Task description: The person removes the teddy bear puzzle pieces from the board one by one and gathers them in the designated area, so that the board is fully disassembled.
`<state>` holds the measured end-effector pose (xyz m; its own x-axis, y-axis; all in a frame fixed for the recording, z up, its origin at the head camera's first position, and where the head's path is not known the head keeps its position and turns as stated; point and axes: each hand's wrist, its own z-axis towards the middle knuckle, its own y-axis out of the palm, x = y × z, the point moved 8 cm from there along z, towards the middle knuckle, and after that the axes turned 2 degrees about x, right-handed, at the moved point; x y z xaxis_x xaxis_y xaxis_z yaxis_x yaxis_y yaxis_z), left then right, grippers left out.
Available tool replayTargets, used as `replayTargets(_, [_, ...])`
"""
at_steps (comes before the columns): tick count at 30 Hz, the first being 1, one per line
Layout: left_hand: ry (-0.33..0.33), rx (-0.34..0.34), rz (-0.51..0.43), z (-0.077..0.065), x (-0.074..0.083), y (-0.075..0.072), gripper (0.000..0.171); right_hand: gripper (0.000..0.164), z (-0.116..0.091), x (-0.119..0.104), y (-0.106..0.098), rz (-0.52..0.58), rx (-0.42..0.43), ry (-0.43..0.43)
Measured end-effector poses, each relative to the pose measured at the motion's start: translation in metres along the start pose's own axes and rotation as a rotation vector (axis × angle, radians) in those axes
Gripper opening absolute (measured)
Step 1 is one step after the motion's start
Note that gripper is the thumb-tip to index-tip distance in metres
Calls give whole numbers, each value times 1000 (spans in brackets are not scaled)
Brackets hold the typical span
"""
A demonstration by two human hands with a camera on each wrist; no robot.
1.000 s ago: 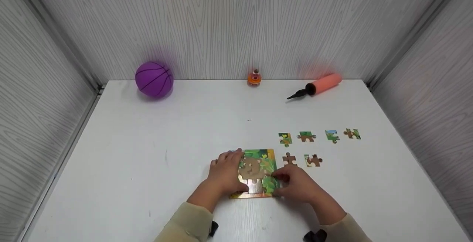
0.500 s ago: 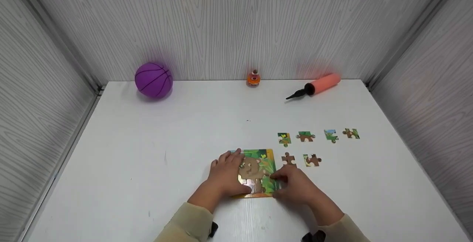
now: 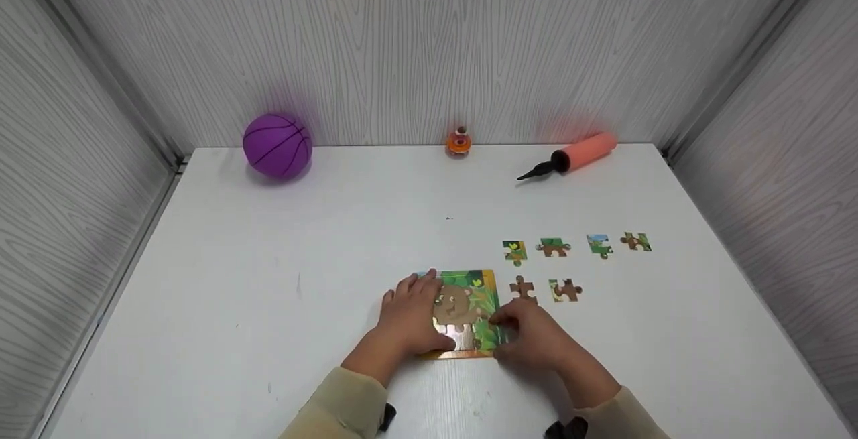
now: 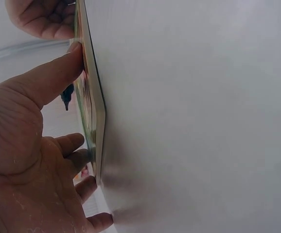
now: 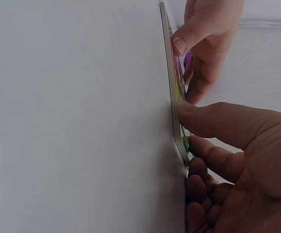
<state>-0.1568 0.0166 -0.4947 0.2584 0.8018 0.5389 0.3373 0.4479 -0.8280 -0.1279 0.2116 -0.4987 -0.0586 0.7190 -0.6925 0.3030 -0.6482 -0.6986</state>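
A square jigsaw puzzle board with a brown bear picture and an orange border lies flat on the white table. My left hand rests on its left side, fingers spread at the far left edge and thumb on the near part. At the lower right corner, my right hand pinches a green puzzle piece between thumb and index finger, its other fingers curled. The left wrist view shows the board's pale edge and the left thumb on its face. Part of the picture is hidden under the left hand.
Several loose puzzle pieces lie right of the board, the closest a brown one beyond the right hand. Along the back stand a purple ball, a small orange toy and a pink hand pump. Wood-grain panels enclose the table.
My left thumb has slid slightly to the right on the board. The right hand keeps nearly the same place at the corner, and the loose pieces have stayed put.
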Motion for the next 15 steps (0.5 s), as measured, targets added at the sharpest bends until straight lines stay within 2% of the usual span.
replayTargets(15, [-13, -17, 2, 0, -1, 3, 104, 39, -2, -1, 0, 8, 21, 35])
